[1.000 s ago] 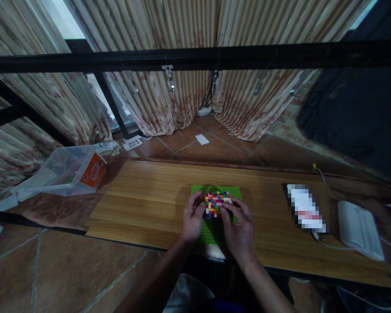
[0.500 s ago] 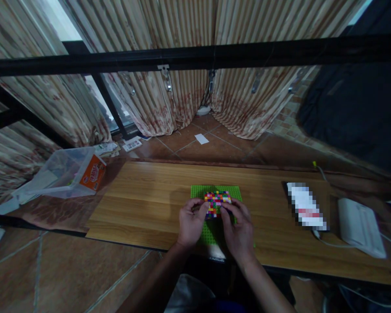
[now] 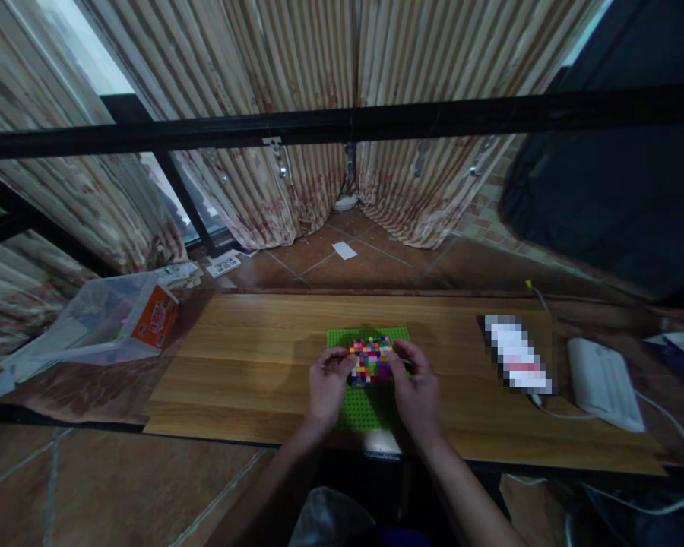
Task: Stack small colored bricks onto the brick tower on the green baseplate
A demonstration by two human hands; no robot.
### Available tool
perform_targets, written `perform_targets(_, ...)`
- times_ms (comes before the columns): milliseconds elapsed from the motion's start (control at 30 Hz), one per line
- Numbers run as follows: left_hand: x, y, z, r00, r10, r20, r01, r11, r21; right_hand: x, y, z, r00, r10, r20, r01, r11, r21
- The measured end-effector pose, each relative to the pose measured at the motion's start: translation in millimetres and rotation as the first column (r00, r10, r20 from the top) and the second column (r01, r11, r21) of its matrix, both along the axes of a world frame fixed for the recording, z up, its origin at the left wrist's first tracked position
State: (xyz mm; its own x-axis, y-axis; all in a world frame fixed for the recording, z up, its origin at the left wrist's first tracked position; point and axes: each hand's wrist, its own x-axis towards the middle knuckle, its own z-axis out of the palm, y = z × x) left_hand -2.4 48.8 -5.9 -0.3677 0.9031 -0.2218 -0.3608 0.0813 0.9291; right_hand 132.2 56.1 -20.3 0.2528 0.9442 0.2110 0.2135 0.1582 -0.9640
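Hands [image 3: 327,386] [image 3: 418,389] grip colourful bricks [image 3: 370,360]; the clear bin [image 3: 156,320] holds something green [image 3: 115,334].

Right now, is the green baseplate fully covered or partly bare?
Partly bare: the green baseplate shows studs on the near side of the multicoloured brick block.

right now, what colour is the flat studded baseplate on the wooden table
Green; the flat studded baseplate shows best in the head view, the only one.
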Motion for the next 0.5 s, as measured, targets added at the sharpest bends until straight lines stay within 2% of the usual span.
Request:
perform_targets(167, 0.0, 3.0, -0.5, 1.000, 0.019, 0.016, -0.019, 1.000, 0.014, 0.0, 6.9, -8.1, 0.987, 0.145, -0.070, -0.152, 0.981, -0.123)
perform_targets(367, -1.4, 5.3, -1.4, 1.000, 0.029, -0.004, -0.029, 0.999, -0.015, -0.5, 8.1, -8.8, 0.966, 0.161, -0.201, -0.184, 0.977, -0.105)
perform_targets(500, -4.0, 3.1, -3.2, 0.999, -0.024, -0.032, 0.024, 1.000, -0.011, 4.7, 7.3, -5.5, 0.942, 0.119, -0.315, -0.163, 0.979, -0.118)
